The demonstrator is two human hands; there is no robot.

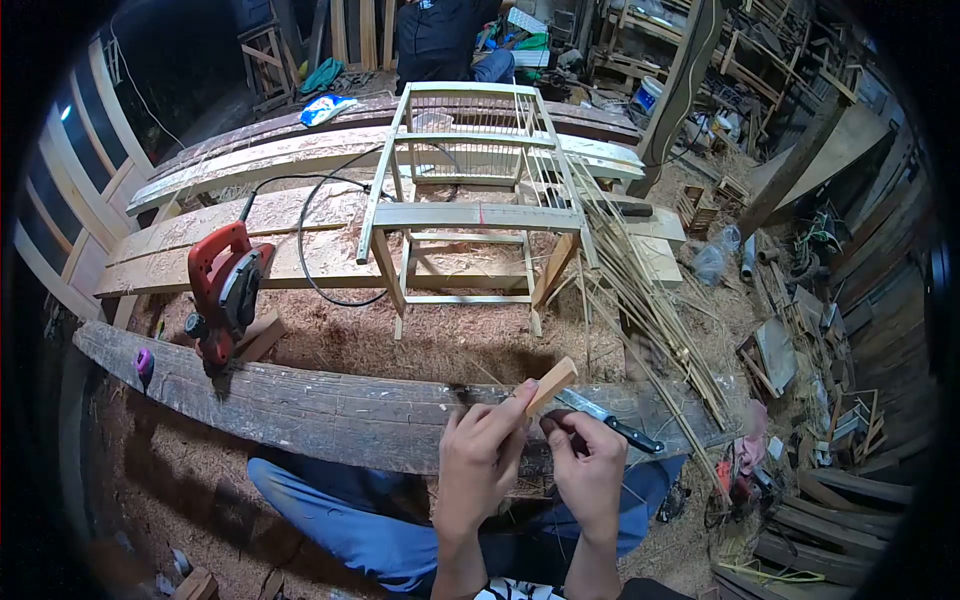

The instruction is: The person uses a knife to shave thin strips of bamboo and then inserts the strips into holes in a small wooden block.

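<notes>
from the head view: here's the block (553,387), up in the left hand (480,445), raised over the near edge of the plank (300,410). its long axis slants away from the person and to the right, far end poking clear of the fingers, near end buried in the grip. the left hand has it, no question, thumb and fingers wrapped snug around the lower part. and the right hand (590,462)? just beside, to the right of that near end, so the block lies up and to the left of it. the gap between the two hands is slim; whether the right fingertips touch the wood, i cannot tell.

pose now: both forearms rise from the bottom, uncrossed, wrists side by side. left knuckles face up, fingers pointing forward along the block. right fingers curl inward, tips drawn near the thumb, a narrow shape; whether anything sits in that pinch, i cannot tell. just past the right hand, the knife (634,435) lies on the plank, dark handle slanting back toward the lower right, and the frame (480,215) stands farther out ahead.
</notes>
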